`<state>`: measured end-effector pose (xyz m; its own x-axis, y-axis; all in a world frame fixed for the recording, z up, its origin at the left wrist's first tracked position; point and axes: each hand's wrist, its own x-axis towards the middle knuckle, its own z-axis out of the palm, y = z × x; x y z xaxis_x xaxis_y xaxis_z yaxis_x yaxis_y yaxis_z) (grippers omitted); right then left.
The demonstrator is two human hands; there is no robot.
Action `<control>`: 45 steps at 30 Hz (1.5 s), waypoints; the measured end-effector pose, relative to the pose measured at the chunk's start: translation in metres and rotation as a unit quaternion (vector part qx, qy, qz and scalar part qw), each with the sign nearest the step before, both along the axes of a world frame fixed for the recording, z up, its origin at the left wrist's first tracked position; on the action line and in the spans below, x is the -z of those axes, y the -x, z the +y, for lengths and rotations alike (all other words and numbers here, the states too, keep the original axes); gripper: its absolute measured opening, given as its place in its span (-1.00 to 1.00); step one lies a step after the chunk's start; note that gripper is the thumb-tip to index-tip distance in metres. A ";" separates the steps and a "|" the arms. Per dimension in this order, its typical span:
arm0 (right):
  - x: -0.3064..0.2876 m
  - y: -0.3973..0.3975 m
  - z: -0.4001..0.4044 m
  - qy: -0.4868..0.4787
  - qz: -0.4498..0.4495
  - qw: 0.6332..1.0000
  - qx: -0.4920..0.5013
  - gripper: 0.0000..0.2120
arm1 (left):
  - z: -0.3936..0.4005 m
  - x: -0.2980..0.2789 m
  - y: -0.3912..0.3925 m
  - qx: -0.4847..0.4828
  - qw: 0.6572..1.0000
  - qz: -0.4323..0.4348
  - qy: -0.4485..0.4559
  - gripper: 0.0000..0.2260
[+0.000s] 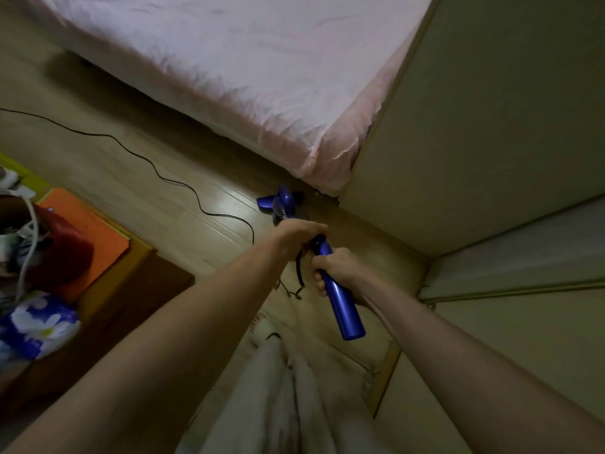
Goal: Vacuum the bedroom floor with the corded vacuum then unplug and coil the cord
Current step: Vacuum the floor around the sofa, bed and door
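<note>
Both hands hold the blue vacuum (330,273) by its handle, which runs slantwise from the lower right up toward the bed corner; the right hand (334,268) sits lower on the handle, its fingers curled round the blue tube with the thumb side uppermost, and below that grip the free end of the handle sticks out toward the camera; the left hand (299,234) clamps the handle just above the right hand, knuckles up, fingers wrapped over the top so that the part beneath the palm is hidden; beyond the left hand the vacuum's body and head (278,201) reach the wooden floor (183,204), close against the foot of the bed (229,60) where its pink sheet hangs at the corner; the black cord (157,170) trails off to the left of the grip, lying in loose waves across the floor toward the frame's left edge, and a short dark loop (299,273) hangs just under the two hands, between them and the floor; to the right of the grip stands a pale panelled wall (491,126); far to the left of the grip lie an orange mat (95,224), a red thing (62,250) and a blue flowered cloth (39,322); below the grip, pale fabric (271,388) hangs near the camera.
</note>
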<state>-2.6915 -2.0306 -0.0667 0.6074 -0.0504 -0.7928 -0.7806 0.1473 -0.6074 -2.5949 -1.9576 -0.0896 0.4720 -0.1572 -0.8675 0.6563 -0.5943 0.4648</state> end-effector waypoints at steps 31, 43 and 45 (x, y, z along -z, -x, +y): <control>0.032 -0.021 -0.004 0.141 0.044 0.989 0.008 -0.69 | 0.043 0.003 -0.033 0.065 0.988 -0.137 -0.005 -0.89; 0.046 0.014 0.031 0.150 0.102 0.982 0.046 -0.67 | 0.059 -0.008 -0.007 0.059 0.993 -0.098 0.035 -0.82; 0.050 0.005 0.031 0.157 0.083 0.983 0.051 -0.62 | 0.060 0.001 0.000 0.075 0.992 -0.104 0.019 -0.82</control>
